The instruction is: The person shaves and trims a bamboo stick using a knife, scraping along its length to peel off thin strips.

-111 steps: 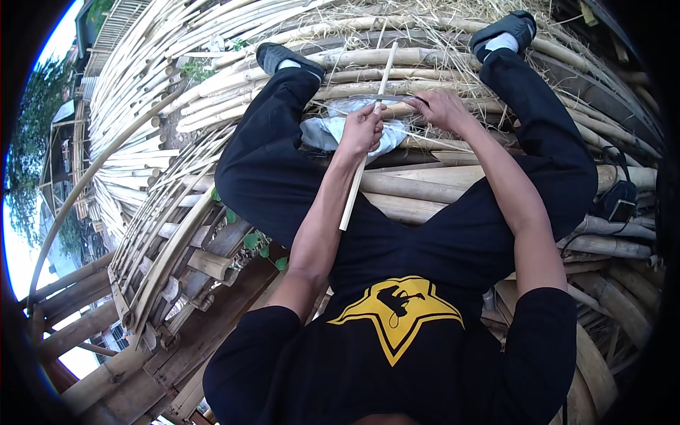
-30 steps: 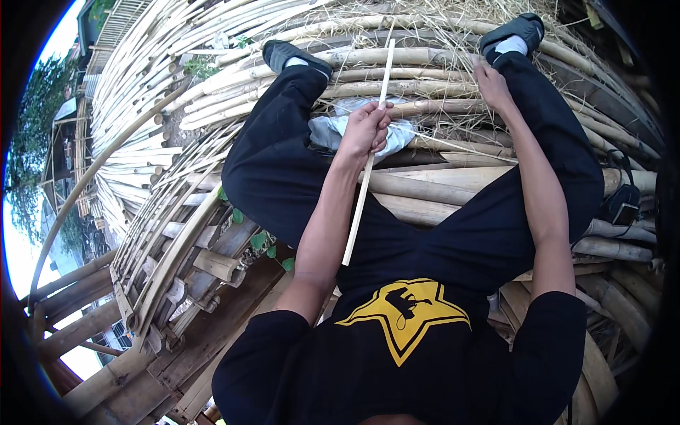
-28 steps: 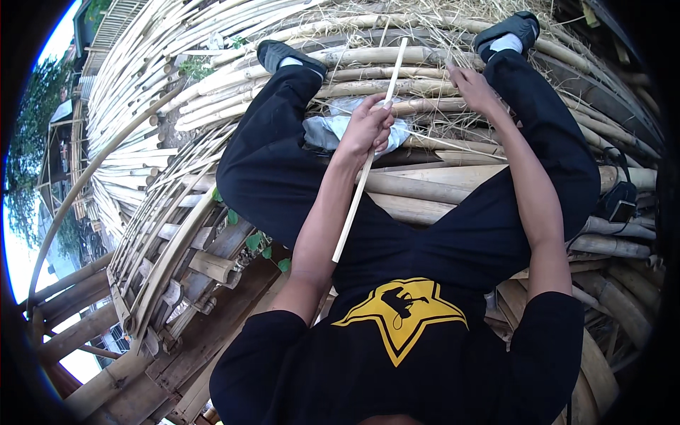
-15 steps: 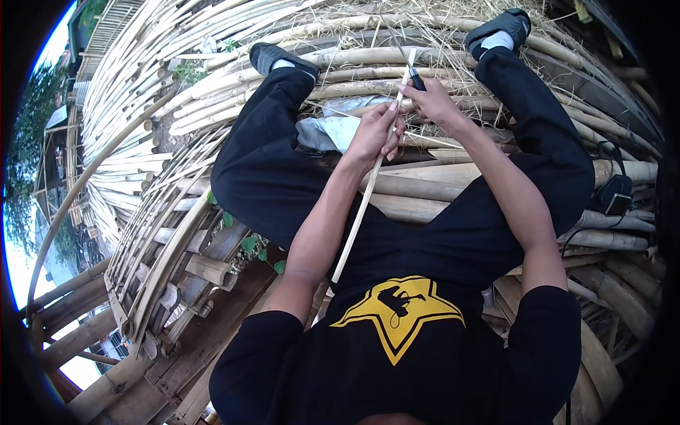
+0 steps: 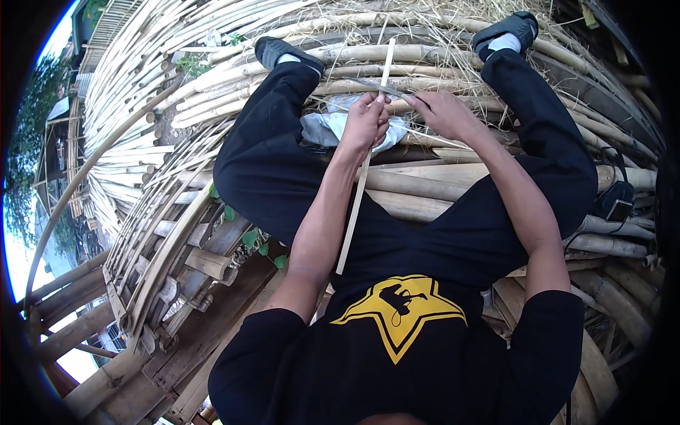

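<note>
The outdoor ground is covered by long pale bamboo poles (image 5: 418, 185), bent by the lens into wide arcs, with loose dry straw (image 5: 457, 64) strewn over the far ones. At the left edge, dark green trees (image 5: 35, 106) and a long curved pole (image 5: 92, 161) are seen. A black shirt (image 5: 276, 365) and black trousers (image 5: 258, 170) are worn by the seated person, whose legs are spread. The shirt is marked by a large yellow star print (image 5: 395, 336), outlined in black, with a small black figure set inside it. Dark shoes (image 5: 287, 53) are worn over white socks. Between the legs, a whitish cloth or sheet (image 5: 322, 131) is partly covered by the left hand (image 5: 366, 124). A black device (image 5: 618, 202) is lodged beside the right thigh; any marks on it are too small to be read. A pale strip (image 5: 352, 223) is clenched in the left fist, slanted from the lap up past the knuckles. By the curled fingers of the right hand (image 5: 446, 113), a knife (image 5: 370, 84) is gripped, its handle hidden and its thin grey blade laid across the strip just beyond the left thumb.
</note>
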`<state>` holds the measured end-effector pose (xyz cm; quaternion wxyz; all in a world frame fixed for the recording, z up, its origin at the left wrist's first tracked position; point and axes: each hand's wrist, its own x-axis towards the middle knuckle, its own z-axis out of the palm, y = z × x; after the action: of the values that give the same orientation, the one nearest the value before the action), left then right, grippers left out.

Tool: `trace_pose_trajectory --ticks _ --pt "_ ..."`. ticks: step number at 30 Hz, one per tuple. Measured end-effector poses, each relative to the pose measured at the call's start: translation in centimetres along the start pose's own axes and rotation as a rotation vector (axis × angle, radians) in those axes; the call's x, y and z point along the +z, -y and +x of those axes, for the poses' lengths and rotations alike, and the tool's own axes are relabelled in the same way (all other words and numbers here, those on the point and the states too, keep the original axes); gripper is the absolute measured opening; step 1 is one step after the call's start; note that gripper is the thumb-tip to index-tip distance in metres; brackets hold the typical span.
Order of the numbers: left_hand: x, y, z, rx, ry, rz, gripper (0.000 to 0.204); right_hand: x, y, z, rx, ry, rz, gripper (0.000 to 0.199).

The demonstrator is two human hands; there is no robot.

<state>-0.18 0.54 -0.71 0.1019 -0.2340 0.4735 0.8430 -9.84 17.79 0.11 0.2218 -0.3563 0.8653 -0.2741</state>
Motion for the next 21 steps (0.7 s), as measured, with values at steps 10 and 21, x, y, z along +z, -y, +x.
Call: trace_pose_trajectory --ticks 10,21 --pt "0.7 0.7 -2.1 0.014 -0.032 0.28 0.016 -1.7 -11.5 1.6 0.328 -0.081 -0.295 0.045" --pt "-0.2 1.3 0.8 0.025 -0.083 0.323 0.018 0.3 -1.5 0.4 0.005 0.111 0.077 0.048"
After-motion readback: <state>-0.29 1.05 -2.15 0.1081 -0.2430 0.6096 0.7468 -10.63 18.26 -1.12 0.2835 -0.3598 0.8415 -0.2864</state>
